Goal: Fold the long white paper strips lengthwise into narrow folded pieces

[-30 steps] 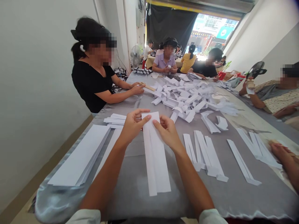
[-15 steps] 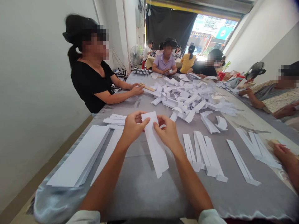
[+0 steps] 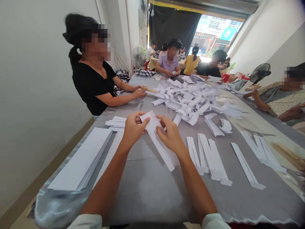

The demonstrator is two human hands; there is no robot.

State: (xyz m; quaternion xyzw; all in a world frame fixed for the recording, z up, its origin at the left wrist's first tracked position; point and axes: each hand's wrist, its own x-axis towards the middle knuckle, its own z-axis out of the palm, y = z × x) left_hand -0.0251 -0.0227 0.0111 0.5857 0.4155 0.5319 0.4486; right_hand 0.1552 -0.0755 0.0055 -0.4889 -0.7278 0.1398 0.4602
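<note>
White folded paper strip (image 3: 162, 151) gripped near top by both hands, left hand (image 3: 134, 130) and right hand (image 3: 170, 136), lower end slanting away between them, above grey satin tablecloth (image 3: 143, 197).

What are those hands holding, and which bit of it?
The left hand and right hand hold a folded white paper strip near its top end, one each side, with the long end reaching down past them.

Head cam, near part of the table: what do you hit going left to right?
Paper stack → left hand → held paper strip → right hand → folded strips → lone strip → fanned strips
</note>
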